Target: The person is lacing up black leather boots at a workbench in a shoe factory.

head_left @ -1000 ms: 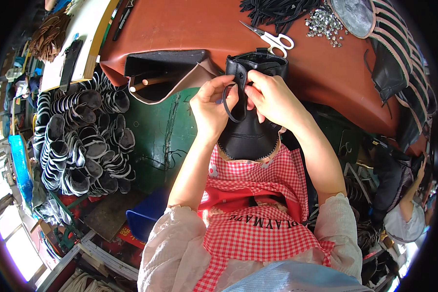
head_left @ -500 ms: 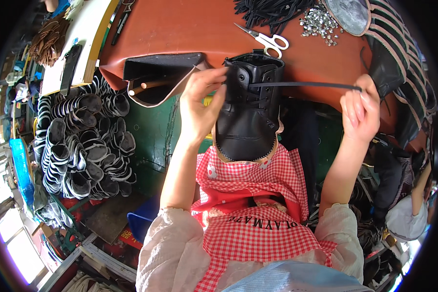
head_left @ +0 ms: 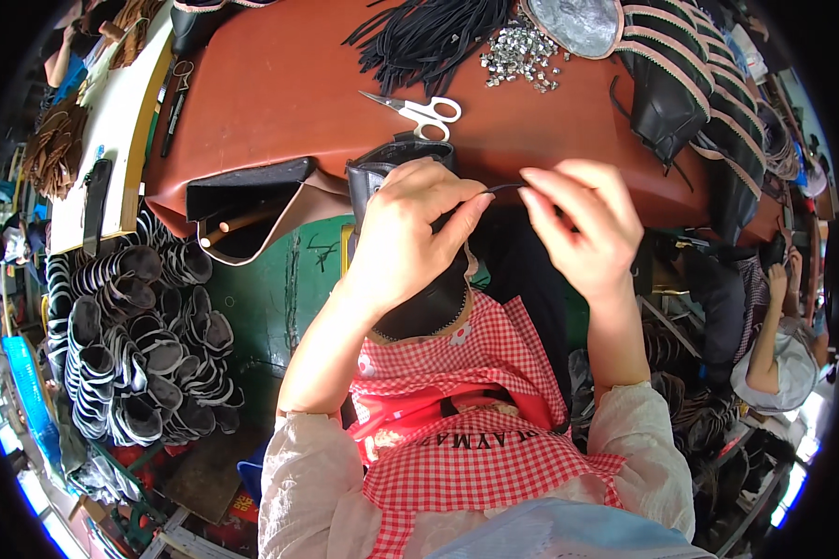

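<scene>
Red-brown sheet-covered table [head_left: 280, 93], 12 o'clock | left hand [head_left: 408, 228] pinches thin black lace [head_left: 505, 185]; right hand [head_left: 589, 222], grip unclear | seemingly lacing black leather boot [head_left: 427, 312]; next pull needs firm pinch

counter [head_left: 280, 102] with a smooth red-brown covering. left: a slim black pen [head_left: 172, 123], lying lengthwise near the edge. centre: white-handled scissors [head_left: 409, 109], blades pointing left. just beyond: a tangled bundle of black laces [head_left: 429, 37]; to its right, a loose heap of small silvery metal pieces [head_left: 520, 56]. far right: overlapping black boots [head_left: 667, 112] with pale, zigzag-edged rims.
</scene>
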Demonstrator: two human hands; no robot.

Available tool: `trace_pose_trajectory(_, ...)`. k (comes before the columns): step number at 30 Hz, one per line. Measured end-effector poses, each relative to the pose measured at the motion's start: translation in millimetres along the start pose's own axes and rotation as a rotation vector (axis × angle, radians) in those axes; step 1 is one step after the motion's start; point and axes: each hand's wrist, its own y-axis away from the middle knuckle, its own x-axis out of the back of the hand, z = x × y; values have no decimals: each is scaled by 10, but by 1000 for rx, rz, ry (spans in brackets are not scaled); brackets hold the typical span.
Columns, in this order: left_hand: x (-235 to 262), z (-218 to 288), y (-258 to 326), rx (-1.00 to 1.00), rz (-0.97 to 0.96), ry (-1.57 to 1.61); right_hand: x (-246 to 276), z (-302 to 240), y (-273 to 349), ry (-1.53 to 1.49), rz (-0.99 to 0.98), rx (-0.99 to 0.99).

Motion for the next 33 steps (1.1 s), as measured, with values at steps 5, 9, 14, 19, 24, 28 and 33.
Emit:
trace_pose_trajectory(5,0,79,-37,-156,31,-265,-95,-25,-71,48,-188,55)
trace_pose_trajectory(9,-16,89,-1,-166,-18,-419,-124,-35,-110,210,-224,102)
trace_pose_trajectory(14,196,12,-48,17,181,-233,-220,120,-64,84,64,57)
trace_pose_trajectory(19,310,-353,79,218,155,-318,-646,182,189,-355,14,-230)
trace_pose_trajectory(24,230,-408,135,85,57,-362,-885,162,291,-570,-29,-396)
trace_pose_trajectory(28,167,-471,155,109,8,-326,-925,153,299,-492,-44,-337)
trace_pose_trajectory(33,142,-457,110,35,11,-364,-921,148,301,-458,-55,-281)
